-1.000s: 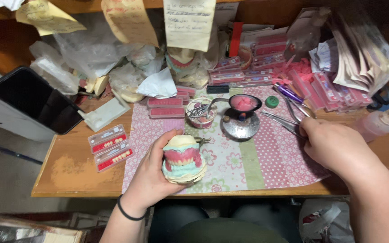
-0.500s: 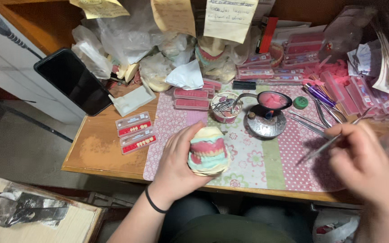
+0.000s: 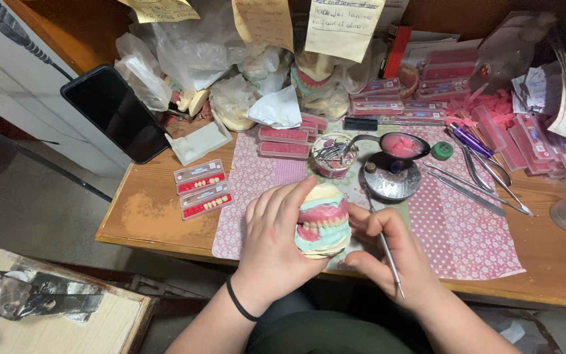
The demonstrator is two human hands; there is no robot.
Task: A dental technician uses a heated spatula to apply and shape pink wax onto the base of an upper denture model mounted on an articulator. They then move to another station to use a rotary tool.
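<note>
A wooden desk (image 3: 145,216) runs across the view, its front edge just under the hands, with a pink patterned mat (image 3: 466,236) spread over it beneath them. Behind the hands rises a wooden back panel (image 3: 86,33) with paper notes (image 3: 342,26) hanging from it. Left of the hands lies a grey concrete floor (image 3: 40,210). Lower left, well apart from them, stands a pale wooden board (image 3: 60,328). Light is even and soft.

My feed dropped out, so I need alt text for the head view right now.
The left hand grips a dental model with pink gums, while the right hand holds a thin metal tool beside it, above a pink patterned mat on a cluttered wooden desk.
</note>
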